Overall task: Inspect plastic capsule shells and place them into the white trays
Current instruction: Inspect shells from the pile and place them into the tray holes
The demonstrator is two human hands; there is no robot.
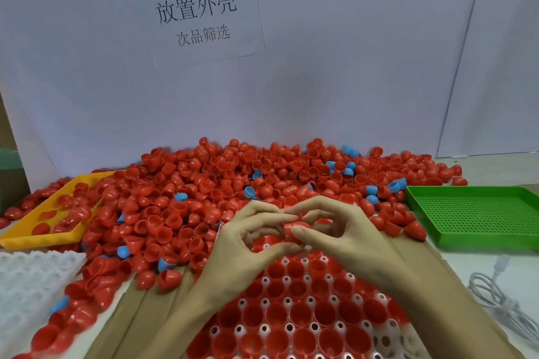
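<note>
A big heap of red capsule shells (204, 183) with a few blue ones (249, 191) covers the table's middle. In front of me lies a white tray (390, 338), its pockets filled with several red shells. Above its far end both hands meet around one red shell (293, 229). My left hand (248, 245) has its fingers curled at the shell's left side. My right hand (344, 233) pinches it between thumb and fingers. How much of the shell each hand grips is partly hidden.
A yellow tray (40, 237) with a few red shells sits at the left. A green perforated tray (478, 213) stands at the right. A stack of empty white trays (32, 280) lies at the near left. A white cable (495, 294) coils at the near right.
</note>
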